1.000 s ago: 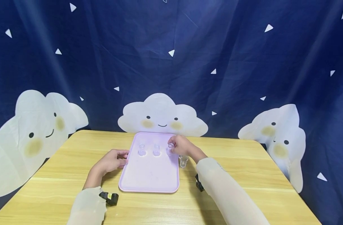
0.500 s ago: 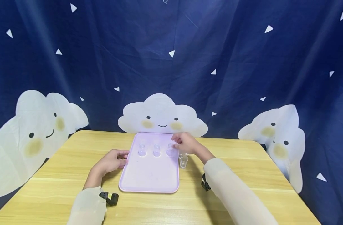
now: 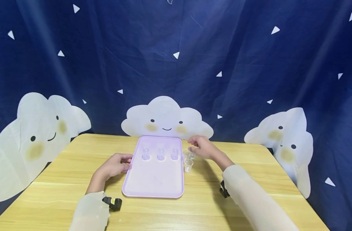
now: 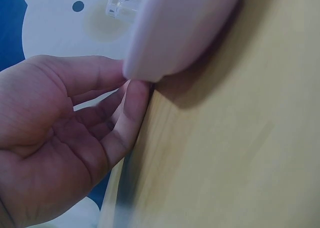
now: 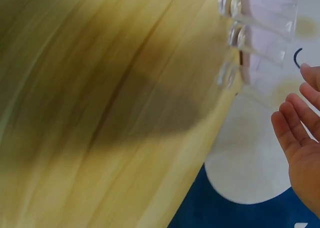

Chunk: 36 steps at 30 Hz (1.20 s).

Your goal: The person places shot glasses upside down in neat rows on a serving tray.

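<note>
A pale pink-purple tray (image 3: 153,179) lies on the table, and my left hand (image 3: 115,165) holds its left edge. Up close in the left wrist view, the fingertips (image 4: 134,100) meet the tray's rim (image 4: 165,32). Three small clear cups stand in a row across the tray's far half: a left cup (image 3: 146,154), a middle cup (image 3: 161,154) and a right cup (image 3: 175,154). Off the tray's right edge, more clear cups (image 3: 189,166) stand close together on the table. Just beyond them my right hand (image 3: 204,147) hovers with relaxed fingers, holding nothing.
The light wooden table (image 3: 251,179) reaches back to a dark blue curtain (image 3: 236,64) printed with white clouds and triangles. Black wrist cameras sit at the left cuff (image 3: 113,203) and the right cuff (image 3: 224,189).
My right hand has let go of the right cup, leaving it standing on the tray, and moved right over the cups beside the tray. My left hand has stayed put.
</note>
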Available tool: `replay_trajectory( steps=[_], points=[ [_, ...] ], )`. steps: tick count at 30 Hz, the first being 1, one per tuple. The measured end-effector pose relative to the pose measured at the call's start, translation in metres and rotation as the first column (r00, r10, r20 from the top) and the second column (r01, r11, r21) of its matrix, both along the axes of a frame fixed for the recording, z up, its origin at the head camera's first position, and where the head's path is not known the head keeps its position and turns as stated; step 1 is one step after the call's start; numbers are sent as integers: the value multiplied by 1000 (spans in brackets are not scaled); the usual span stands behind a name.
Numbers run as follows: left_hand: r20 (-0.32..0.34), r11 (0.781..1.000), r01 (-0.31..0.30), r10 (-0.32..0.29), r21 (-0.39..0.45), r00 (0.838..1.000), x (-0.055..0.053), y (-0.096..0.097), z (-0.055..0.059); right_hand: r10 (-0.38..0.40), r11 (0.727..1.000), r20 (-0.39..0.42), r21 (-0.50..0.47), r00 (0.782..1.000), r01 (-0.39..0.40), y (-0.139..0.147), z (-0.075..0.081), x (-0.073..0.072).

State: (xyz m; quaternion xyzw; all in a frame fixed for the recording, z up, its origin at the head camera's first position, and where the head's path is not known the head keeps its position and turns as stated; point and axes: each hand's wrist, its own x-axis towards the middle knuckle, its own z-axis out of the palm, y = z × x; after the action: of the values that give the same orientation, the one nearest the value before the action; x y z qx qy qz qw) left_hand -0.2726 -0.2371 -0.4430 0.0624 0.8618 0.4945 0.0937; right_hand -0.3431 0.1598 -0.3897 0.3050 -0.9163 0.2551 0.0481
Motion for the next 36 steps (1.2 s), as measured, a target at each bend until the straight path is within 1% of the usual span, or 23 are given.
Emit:
replay_trajectory(
  steps=[5, 9, 15, 19, 25, 27, 30, 36],
  points=[
    [7, 1000, -4, 4, 1, 1000, 0, 0, 0, -35, 999, 2, 4, 999, 35, 11, -4, 1],
    [1, 1000, -7, 7, -1, 1000, 0, -1, -1, -43, 999, 40, -4, 998, 43, 16, -7, 1],
    [-4, 1000, -3, 3, 14, 1000, 0, -1, -4, -68, 996, 127, -44, 990, 74, 18, -14, 1],
    [-7, 1000, -3, 3, 17, 1000, 0, 0, -4, -76, 992, 187, -85, 980, 93, 18, -19, 1],
    [-11, 1000, 1, -1, 13, 1000, 1, 0, -1, -55, 982, 270, -160, 961, 101, 19, -29, -2],
    [-5, 1000, -11, 11, 17, 1000, 0, 0, -2, -59, 978, 290, -176, 955, 114, 19, -32, -3],
    [-6, 1000, -2, 3, 18, 1000, 0, 0, -2, -72, 974, 299, -185, 951, 132, 20, -37, -3],
    [-7, 1000, 0, 0, 22, 1000, -1, 0, -3, -87, 968, 291, -203, 953, 150, 21, -46, -6]
  ],
)
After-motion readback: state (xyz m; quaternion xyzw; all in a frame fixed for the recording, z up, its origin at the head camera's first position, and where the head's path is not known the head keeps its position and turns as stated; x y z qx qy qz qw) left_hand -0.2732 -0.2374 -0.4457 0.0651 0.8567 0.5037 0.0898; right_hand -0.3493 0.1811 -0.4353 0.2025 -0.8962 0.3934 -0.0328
